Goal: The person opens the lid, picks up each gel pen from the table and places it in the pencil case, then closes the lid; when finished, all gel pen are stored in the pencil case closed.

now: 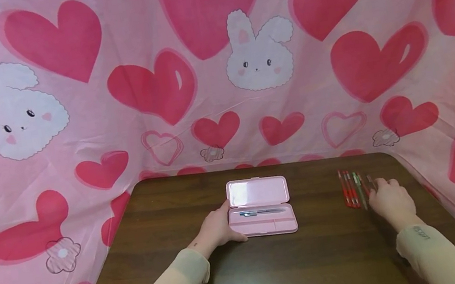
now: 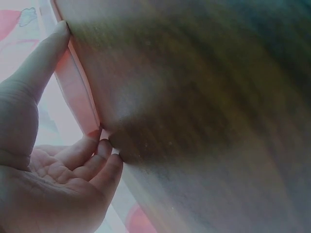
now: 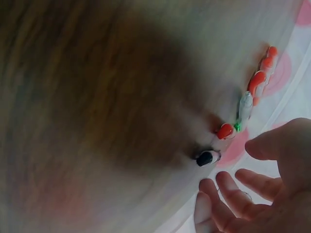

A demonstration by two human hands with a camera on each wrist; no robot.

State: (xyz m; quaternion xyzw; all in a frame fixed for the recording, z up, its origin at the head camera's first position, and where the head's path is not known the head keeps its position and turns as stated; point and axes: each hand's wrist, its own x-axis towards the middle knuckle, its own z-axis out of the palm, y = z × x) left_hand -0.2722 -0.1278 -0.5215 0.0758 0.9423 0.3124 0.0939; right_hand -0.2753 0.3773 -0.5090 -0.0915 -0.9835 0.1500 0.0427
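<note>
A pink pencil case (image 1: 286,225) lies with its lid (image 1: 263,192) raised at the back. Inside it is a clear pen (image 1: 262,212) with a blue-green end. My left hand (image 1: 215,227) holds the case's left end, thumb at the front edge and fingertips (image 2: 114,162) around the far corner. Over on the right, several red pens (image 1: 349,189) and a green-marked pen (image 1: 360,190) lie side by side. My right hand (image 1: 393,202) is at the right end of this row, fingers loosely bent and spread, close to a black-tipped pen (image 3: 207,158) with nothing between them.
Everything lies on a dark brown wooden table (image 1: 250,279). A pink cloth (image 1: 218,88) printed with hearts and rabbits hangs behind the table and along its sides. Bare wood separates the case from the pens.
</note>
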